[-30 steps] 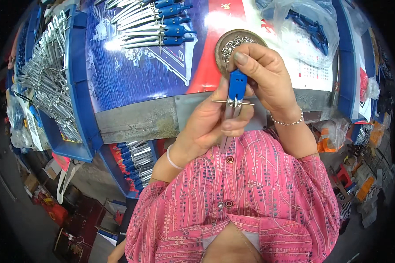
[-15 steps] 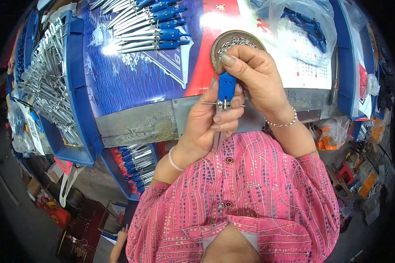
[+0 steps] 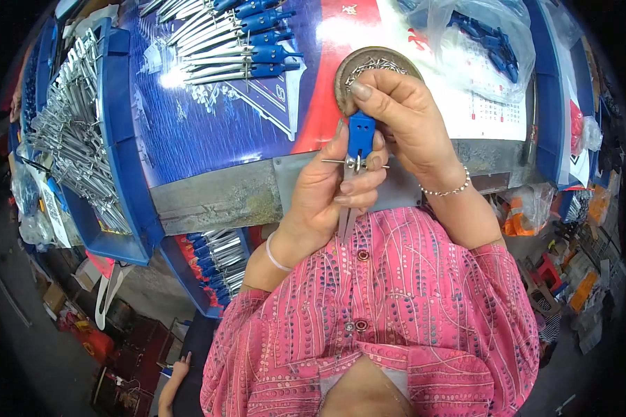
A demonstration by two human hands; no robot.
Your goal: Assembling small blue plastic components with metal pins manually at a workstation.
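My left hand (image 3: 327,184) is closed around a metal piece with a blue plastic end (image 3: 361,135). Its tapered pale metal legs point down toward my shirt, and a thin metal pin crosses it sideways. Just above the blue end, my right hand (image 3: 410,115) has thumb and fingers pinched together. Whatever is between those fingertips is too small or hidden to make out. Behind the right hand stands a round brown bowl (image 3: 341,76) of small silver rivet-like pins (image 3: 374,64), partly covered by the fingers.
Similar blue-ended pieces (image 3: 261,52) lie in a row at the back left. A blue bin (image 3: 122,132) of metal parts (image 3: 76,132) stands left. At back right a clear bag (image 3: 459,55) holds blue parts. Another person's arm (image 3: 174,386) shows lower left.
My hands and the blue-ended piece have barely moved. At the lower left, the other person's arm has shifted slightly left and up.
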